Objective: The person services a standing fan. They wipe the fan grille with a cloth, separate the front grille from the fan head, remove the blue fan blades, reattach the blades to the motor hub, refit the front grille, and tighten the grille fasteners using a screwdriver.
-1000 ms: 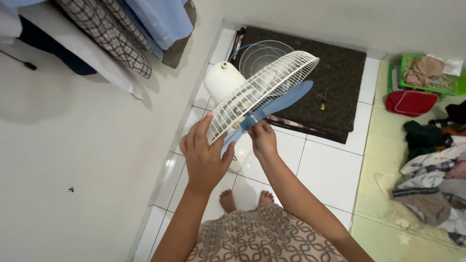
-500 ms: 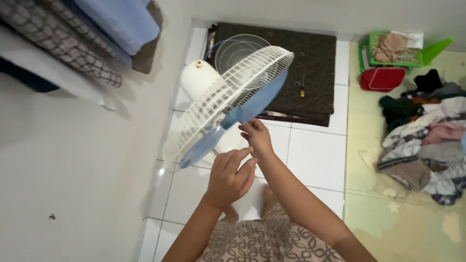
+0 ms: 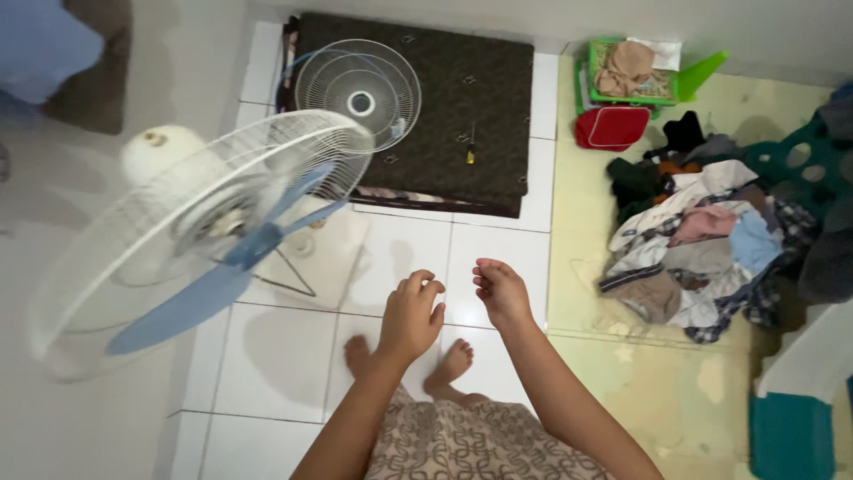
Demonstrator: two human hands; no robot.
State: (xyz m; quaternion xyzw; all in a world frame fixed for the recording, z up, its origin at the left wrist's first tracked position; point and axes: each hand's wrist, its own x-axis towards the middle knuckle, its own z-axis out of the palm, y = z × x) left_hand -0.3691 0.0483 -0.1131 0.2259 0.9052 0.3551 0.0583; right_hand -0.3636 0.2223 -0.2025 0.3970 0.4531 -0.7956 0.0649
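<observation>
While both hands hang empty, the left hand [image 3: 410, 316] and right hand [image 3: 500, 292] loosely curled, the fan [image 3: 191, 236] tilts unsupported. It could topple, cracking its blue blade [image 3: 182, 302].

White tiled floor [image 3: 293, 356], dark mat [image 3: 462, 98], clothes pile [image 3: 702, 240].

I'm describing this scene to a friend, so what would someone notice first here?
The big white fan with blue blades, at the left and close to the camera, catches the eye first. Both hands, left hand and right hand, hang empty over the white tile floor, apart from the fan. Behind lies a loose fan grille on a dark mat, and a heap of clothes at the right.
</observation>
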